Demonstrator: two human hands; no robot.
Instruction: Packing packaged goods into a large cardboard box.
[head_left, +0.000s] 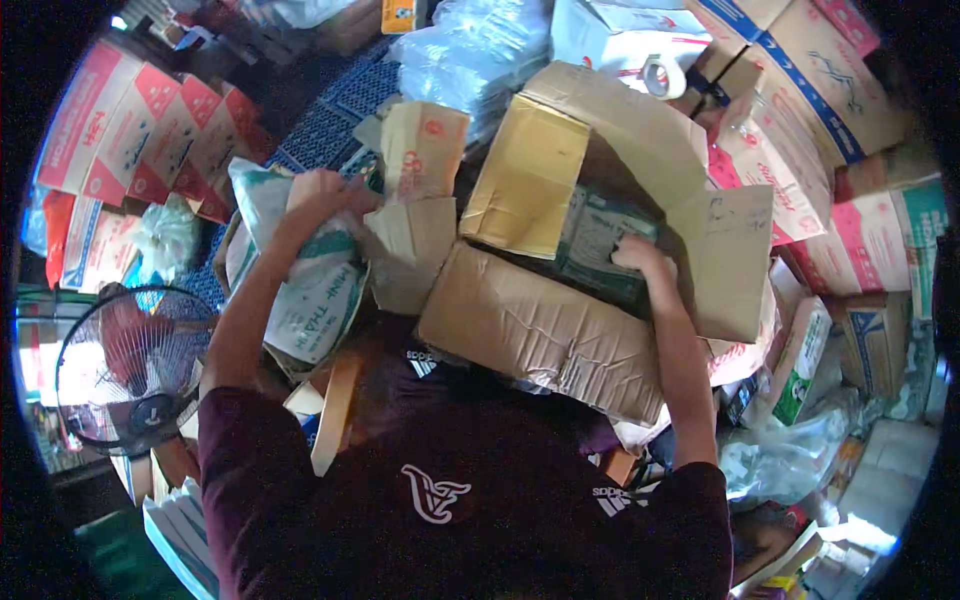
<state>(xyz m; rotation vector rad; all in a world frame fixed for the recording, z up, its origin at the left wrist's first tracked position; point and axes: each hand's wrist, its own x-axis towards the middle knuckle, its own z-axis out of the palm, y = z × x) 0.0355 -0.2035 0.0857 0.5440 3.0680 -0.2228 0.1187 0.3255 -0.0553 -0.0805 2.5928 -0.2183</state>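
Before me stands an open cardboard carton (540, 330) with its flaps folded outward. My right hand (639, 256) reaches into it, its curled fingers touching a dark green packet (600, 232) with pale print; whether they grip it is unclear. A yellow-brown cardboard piece (525, 180) stands at the carton's left side. My left hand (330, 193) lies at the top of white and green plastic packets (319, 300), which fill a second box on the left. Its fingertips are blurred and partly hidden beside a small cardboard flap (424, 150).
A standing fan (139, 367) is at the left. Red and white cartons (135, 135) are stacked behind it, and more cartons (810, 75) rise at the right. A tape roll (664, 77) rests on a white box (622, 37). Clear plastic wrap (472, 60) lies beyond the carton.
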